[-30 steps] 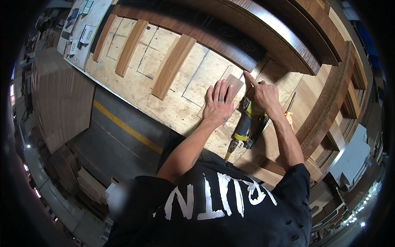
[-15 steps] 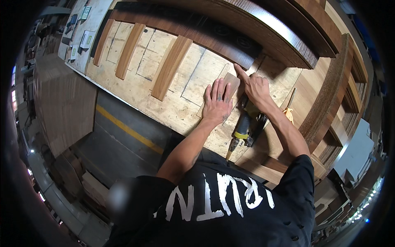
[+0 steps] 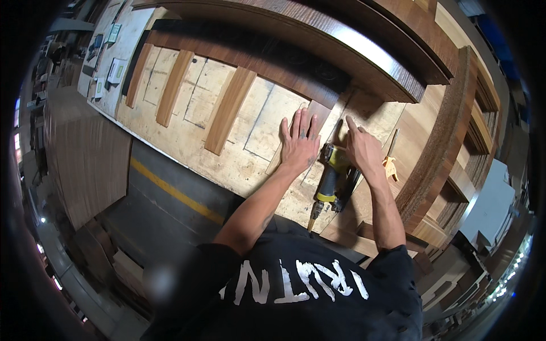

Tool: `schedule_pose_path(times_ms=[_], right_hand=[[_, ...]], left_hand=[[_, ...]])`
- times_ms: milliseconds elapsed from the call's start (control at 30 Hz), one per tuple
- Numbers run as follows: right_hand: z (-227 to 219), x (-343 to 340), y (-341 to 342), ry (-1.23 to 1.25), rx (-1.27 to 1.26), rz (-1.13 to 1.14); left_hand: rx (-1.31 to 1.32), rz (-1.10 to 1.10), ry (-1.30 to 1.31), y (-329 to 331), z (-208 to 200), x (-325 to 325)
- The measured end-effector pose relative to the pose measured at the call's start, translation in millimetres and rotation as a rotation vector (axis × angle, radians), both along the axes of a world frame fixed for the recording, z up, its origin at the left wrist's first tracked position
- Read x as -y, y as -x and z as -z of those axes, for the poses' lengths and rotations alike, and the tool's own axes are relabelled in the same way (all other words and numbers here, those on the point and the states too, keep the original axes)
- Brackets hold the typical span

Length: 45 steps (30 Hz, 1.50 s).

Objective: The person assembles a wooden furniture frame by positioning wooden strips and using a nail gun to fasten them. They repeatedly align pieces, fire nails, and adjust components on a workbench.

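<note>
My left hand (image 3: 300, 146) lies flat, fingers spread, over a short wooden slat (image 3: 319, 112). That slat's far end meets the long dark-brown board (image 3: 273, 73) near its right end. My right hand (image 3: 365, 149) is just right of the slat, index finger stretched out, the other fingers partly curled, holding nothing I can see. Between my hands and my body lies a black and yellow-green power tool (image 3: 329, 181) with a metal fitting at its near end. Several lighter slats, including a thick one (image 3: 230, 111), extend from the long board toward me.
The worktop (image 3: 187, 136) is pale, stained plywood with pencil lines. Tall dark boards (image 3: 341, 42) stand along its far side. A wooden frame (image 3: 438, 136) is at the right, near an orange-handled tool (image 3: 389, 168). Stacked panels (image 3: 85, 142) stand left, beyond the floor's yellow line (image 3: 176, 190).
The short slat has slid up against the long board under my left hand. My right hand has drawn back from the board's end toward the right.
</note>
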State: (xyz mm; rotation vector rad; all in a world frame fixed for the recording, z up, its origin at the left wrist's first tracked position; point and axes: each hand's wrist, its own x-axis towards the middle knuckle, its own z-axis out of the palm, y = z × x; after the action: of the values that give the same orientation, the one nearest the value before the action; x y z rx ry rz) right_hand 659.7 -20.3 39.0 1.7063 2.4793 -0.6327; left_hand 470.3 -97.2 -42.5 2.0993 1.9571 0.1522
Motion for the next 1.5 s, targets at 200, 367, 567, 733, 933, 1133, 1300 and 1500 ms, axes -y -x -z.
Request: schedule_pose_path(times_ms=[200,367,567,733,933,1133,1300,1500], right_hand=[[-1.7,10.4,-11.9,0.076,-0.164,0.206],[10.8,-4.8,15.2,0.241,-0.502,0.457],[14.5,-8.5,52.9,0.838,-0.906,0.653],[12.7,-6.2,48.2,0.994,-1.106,0.797],[13.2,-9.5,42.2,1.075,-1.039,0.734],[12.2,-4.2,67.9,0.591,-0.589,0.533],[13.7,-2.8,71.8,0.537,-0.618,0.555],[16.7,-5.6,59.7,0.321,-0.283,0.284]], left_hand=[[0.036,-0.026,0.059,-5.5,-3.8,-14.0],[0.004,-0.030,0.033,-1.9,-9.9,-18.1],[0.049,0.040,0.020,1.4,-6.6,-22.3],[0.120,0.059,0.014,5.6,-0.7,-16.0],[0.144,0.050,0.132,4.7,-7.3,-21.3],[0.147,0.009,0.059,-1.7,-7.0,-41.0],[0.089,-0.031,0.078,-2.7,-8.9,-42.1],[0.063,-0.029,0.084,-4.1,-2.1,-38.4]])
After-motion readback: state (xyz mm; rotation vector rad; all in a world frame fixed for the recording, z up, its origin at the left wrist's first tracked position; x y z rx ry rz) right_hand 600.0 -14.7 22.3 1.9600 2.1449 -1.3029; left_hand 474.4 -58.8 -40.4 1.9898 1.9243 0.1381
